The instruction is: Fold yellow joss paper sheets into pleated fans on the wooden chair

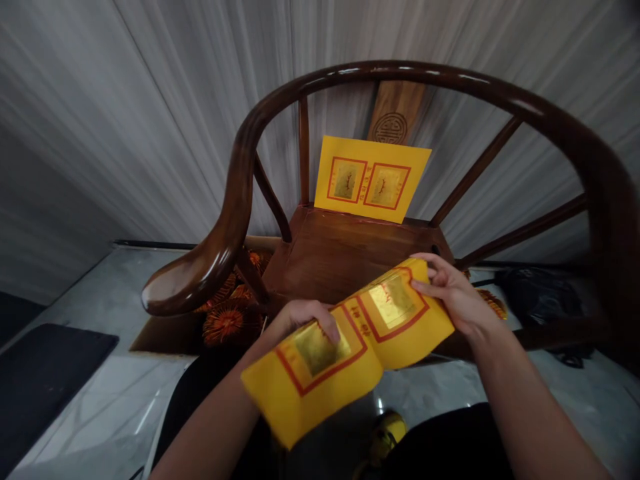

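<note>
Between my two hands is a yellow joss paper [370, 347] with two gold squares framed in red and characters down its middle. It bends at the centre, and whether it is one sheet or several I cannot tell. My left hand [305, 323] grips its left part, thumb over the gold square. My right hand [455, 293] pinches the upper right corner, thumb on the front. Beyond them, a similar yellow sheet [373, 179] leans upright against the back of a dark wooden chair [330, 253], its lower edge on the seat.
The chair's curved armrest [240, 167] rises at left and sweeps round behind. Orange-red tinsel-like bundles [225, 320] sit in a box below left. A black plastic bag [535, 293] lies at right. A dark mat [50, 393] covers part of the tiled floor. Grey curtain-like panels [190, 100] stand behind.
</note>
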Demonstrator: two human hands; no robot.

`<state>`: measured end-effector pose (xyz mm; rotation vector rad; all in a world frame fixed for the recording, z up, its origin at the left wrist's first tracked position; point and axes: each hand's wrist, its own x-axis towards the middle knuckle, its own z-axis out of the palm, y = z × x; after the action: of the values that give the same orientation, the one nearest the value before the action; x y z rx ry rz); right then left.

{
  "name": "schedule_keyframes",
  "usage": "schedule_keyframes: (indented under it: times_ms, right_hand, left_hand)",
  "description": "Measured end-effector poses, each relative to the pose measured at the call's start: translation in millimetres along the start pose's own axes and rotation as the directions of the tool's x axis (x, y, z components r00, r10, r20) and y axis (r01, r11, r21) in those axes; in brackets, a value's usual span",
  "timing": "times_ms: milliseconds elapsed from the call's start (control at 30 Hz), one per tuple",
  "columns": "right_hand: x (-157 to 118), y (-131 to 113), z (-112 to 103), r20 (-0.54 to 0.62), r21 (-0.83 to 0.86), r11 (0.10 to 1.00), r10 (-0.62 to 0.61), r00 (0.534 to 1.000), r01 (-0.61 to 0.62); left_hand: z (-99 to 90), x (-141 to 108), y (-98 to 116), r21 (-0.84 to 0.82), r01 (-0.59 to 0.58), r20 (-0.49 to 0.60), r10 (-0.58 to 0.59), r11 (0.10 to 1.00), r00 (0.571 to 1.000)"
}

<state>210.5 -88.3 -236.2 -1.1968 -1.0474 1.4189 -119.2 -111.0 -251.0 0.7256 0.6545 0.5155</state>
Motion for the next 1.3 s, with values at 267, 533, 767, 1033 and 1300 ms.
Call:
schedule_keyframes:
  times_ms: [267, 533, 767, 1033, 1300]
  right_hand:
    - [5.6, 9.5, -47.8, -0.488, -0.077, 0.853, -0.484, 0.727, 0.516]
    - [-10.4, 35.0, -30.9, -0.425, -0.041, 0.896, -0.416, 0.804, 0.442]
    - [-15.1, 60.0, -18.7, -0.278, -0.227, 0.916, -0.387, 0.879, 0.331]
    - [-12.1, 63.3, -4.3, -0.278, -0.354, 0.871, -0.445, 0.852, 0.34]
    - [-6.8, 49.9, -25.5, -0.317, -0.384, 0.851, -0.485, 0.815, 0.358]
  left_hand:
    - [-31.3, 24.7, 55.0, 0.612, -0.175, -0.029, 0.243, 0.771, 0.97]
    - [-32.1, 41.1, 26.0, 0.559, -0.454, -0.354, 0.695, 0.694, 0.626]
    - [-20.6, 63.9, -5.3, 0.527, -0.438, -0.332, 0.651, 0.728, 0.682]
    - [-27.2, 62.8, -5.5, 0.571, -0.397, -0.385, 0.662, 0.718, 0.642]
    - [-41.8, 61.4, -1.0, 0.543, -0.375, -0.472, 0.642, 0.751, 0.603]
